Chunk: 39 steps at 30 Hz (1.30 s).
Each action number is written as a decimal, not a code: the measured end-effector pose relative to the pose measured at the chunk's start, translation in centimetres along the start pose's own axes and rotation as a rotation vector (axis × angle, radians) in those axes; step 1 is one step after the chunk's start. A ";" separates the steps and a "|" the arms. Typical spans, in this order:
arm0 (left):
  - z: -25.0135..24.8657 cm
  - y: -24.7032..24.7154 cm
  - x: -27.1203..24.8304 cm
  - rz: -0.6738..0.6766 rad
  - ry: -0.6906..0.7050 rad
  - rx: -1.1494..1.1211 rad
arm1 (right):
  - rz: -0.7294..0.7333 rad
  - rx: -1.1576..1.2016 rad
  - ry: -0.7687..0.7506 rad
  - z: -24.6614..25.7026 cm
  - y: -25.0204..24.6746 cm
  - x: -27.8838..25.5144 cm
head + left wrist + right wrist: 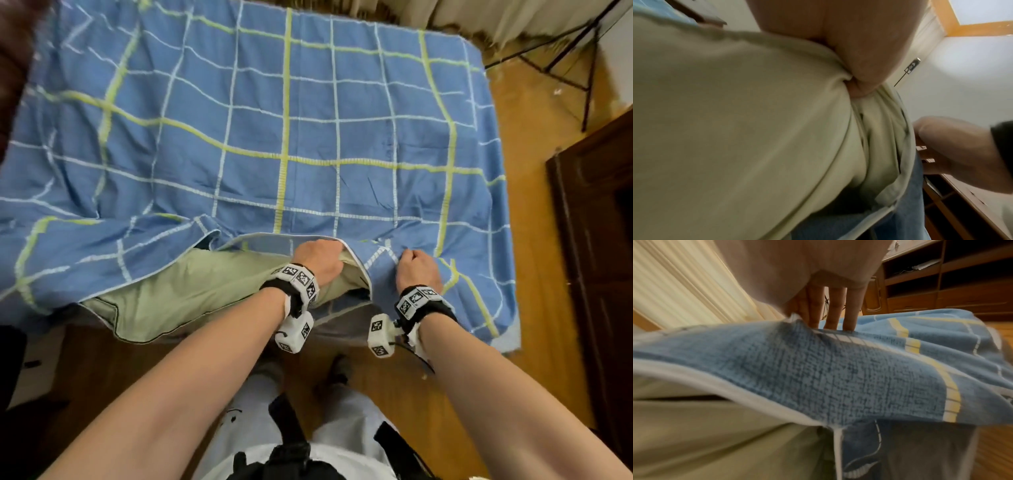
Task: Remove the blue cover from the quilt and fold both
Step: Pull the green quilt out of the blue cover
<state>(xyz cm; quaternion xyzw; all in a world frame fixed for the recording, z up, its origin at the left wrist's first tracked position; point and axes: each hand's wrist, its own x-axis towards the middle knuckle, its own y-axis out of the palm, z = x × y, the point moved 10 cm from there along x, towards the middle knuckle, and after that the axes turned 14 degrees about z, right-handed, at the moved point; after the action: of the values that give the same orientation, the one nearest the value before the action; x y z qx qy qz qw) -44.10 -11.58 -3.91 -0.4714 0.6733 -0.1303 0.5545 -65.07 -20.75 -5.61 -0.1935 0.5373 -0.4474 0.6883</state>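
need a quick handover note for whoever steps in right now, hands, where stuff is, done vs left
Left hand: gripping a bunch of the pale green quilt at the cover's opening.
Right hand: pinching the blue cover beside the opening, fingers curled into the fabric.
Where: the cover lies spread over the bed; the quilt shows only at the near edge.
Done: opening parted, part of the quilt exposed.
Left: pull the quilt fully out, then fold both.

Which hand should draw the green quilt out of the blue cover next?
Left, probably. The left hand already grips the green quilt at the opening, while the right hand pinches the blue cover beside it.
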 end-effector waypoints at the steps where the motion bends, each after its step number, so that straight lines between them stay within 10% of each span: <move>1: 0.3 -0.8 -0.8 -0.015 -0.019 -0.015 | -0.014 0.017 -0.001 0.2 -0.5 -0.2; 13: 3.0 -4.4 -9.8 -0.240 -0.460 -0.251 | -0.053 0.395 0.134 -9.4 -10.0 -0.4; 17: -2.3 -5.3 -9.5 -0.289 -0.407 -0.300 | 0.157 0.901 -0.202 -4.2 -7.6 -2.8; 21: -4.1 -6.1 -9.8 -0.326 -0.405 -0.372 | 0.384 0.300 -0.613 -0.7 -3.5 -5.1; 24: -3.8 -6.5 -10.9 -0.354 -0.411 -0.420 | 0.271 -0.129 -0.545 -2.1 -1.4 -4.4; 30: -0.9 -6.1 -12.0 -0.374 -0.387 -0.339 | 0.107 -0.084 -0.526 1.1 -5.2 -3.7; 39: -8.9 -2.7 -5.3 -0.236 0.046 0.101 | 0.003 0.168 -0.392 1.4 -9.2 -3.2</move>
<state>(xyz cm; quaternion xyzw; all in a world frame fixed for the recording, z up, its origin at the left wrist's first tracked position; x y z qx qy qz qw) -50.81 -11.96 4.45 -0.5157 0.6184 -0.2389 0.5428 -67.63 -23.28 3.58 -0.2177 0.3544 -0.4433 0.7940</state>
